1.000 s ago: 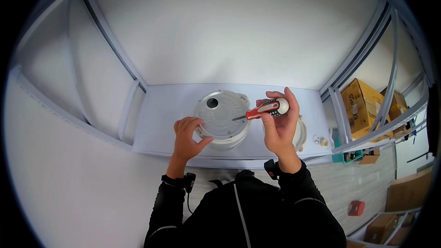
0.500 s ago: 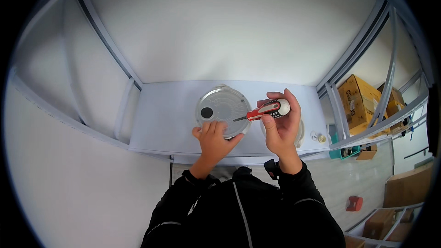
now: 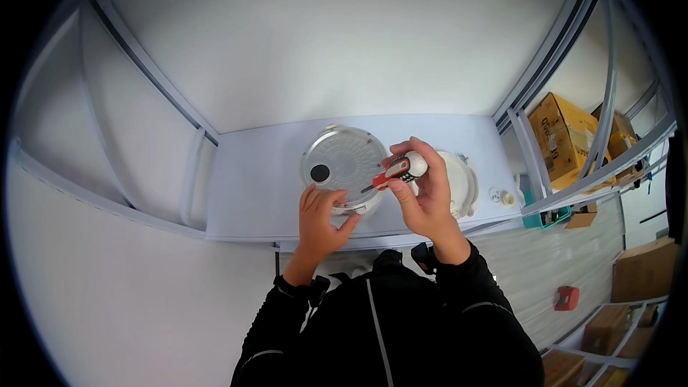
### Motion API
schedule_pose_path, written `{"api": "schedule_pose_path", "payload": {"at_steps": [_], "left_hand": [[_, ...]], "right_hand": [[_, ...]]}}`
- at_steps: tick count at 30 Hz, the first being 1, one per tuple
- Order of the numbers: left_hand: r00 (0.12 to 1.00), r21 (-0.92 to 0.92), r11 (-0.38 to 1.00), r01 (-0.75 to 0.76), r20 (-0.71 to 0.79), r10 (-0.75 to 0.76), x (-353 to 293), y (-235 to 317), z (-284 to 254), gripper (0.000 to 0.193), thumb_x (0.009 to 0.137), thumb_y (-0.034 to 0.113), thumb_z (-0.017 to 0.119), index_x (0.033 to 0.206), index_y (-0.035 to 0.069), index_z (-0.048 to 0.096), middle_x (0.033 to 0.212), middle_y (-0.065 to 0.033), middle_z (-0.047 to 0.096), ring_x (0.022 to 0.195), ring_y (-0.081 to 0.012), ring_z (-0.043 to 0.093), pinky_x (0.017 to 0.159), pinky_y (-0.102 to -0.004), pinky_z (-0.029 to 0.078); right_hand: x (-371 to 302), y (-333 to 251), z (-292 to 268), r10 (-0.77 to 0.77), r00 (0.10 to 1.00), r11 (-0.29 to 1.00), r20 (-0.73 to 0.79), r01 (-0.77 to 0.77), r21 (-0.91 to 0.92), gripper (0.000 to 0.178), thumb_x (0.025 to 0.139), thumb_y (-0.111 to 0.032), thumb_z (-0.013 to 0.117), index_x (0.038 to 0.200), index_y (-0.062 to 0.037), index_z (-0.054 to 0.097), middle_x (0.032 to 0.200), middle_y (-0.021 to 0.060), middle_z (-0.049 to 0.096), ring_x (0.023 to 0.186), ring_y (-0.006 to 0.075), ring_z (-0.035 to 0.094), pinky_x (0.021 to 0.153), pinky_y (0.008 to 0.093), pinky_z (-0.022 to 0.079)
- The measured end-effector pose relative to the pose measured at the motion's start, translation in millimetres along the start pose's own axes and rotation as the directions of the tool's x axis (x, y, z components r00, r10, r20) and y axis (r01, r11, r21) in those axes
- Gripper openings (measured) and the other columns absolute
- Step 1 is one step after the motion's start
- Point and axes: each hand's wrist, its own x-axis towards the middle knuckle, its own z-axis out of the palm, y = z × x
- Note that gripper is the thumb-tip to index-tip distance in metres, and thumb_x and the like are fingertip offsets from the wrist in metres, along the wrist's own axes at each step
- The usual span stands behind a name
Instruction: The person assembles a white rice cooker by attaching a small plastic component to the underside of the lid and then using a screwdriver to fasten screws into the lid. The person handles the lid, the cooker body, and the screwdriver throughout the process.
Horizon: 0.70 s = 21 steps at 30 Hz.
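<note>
On the white tabletop lies a round lid-like part [image 3: 351,154] with a grey, shiny disc, a pale rim and a black round spot on its left. My left hand [image 3: 320,222] grips its near rim, fingertips over the top and thumb against the front side. In my right hand [image 3: 430,204] is a screwdriver [image 3: 398,170] with a stubby red, white and black handle. Its shaft points down and left at the near right edge of the disc; whether the tip touches a screw is too small to tell. A round white part [image 3: 464,185] lies just right, partly behind my right hand.
Small pale pieces, one a yellowish round piece [image 3: 507,198], lie at the table's right end. Metal frame posts [image 3: 530,165] rise at that side. Beyond are cardboard boxes [image 3: 562,140], a teal basket [image 3: 548,218] and a red object [image 3: 567,298] on the floor.
My left hand has drawn back from the disc's top to its near rim. My right hand has shifted slightly left with the screwdriver, uncovering more of the white part. The view has shifted slightly.
</note>
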Motion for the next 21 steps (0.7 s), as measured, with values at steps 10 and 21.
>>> {"api": "schedule_pose_path", "payload": {"at_steps": [10,21], "left_hand": [[1.000,-0.060,0.998,0.002,-0.027,-0.003,-2.1,-13.0,0.6,0.027,0.079,0.009,0.086,0.102,0.010,0.073,0.096,-0.0031,0.078,0.102,-0.0287,0.070,0.104,-0.0498,0.049],[0.998,-0.090,0.995,0.038,-0.053,-0.043,-0.6,-3.6,7.1,0.022,0.079,0.011,0.087,0.099,0.012,0.077,0.095,-0.0006,0.078,0.097,-0.0244,0.068,0.092,-0.0408,0.049]], "right_hand": [[-2.4,4.9,7.0,0.031,0.997,0.999,0.078,-0.030,-0.011,0.062,0.098,-0.001,0.074,0.154,-0.0030,0.046,0.136,0.0167,0.063,0.106,0.0214,0.069,0.091,0.0352,0.057],[-2.6,7.5,11.2,0.057,0.994,0.998,0.093,-0.055,-0.024,0.061,0.098,-0.005,0.076,0.152,-0.0031,0.048,0.134,0.0169,0.065,0.105,0.0228,0.071,0.089,0.0352,0.058]]}}
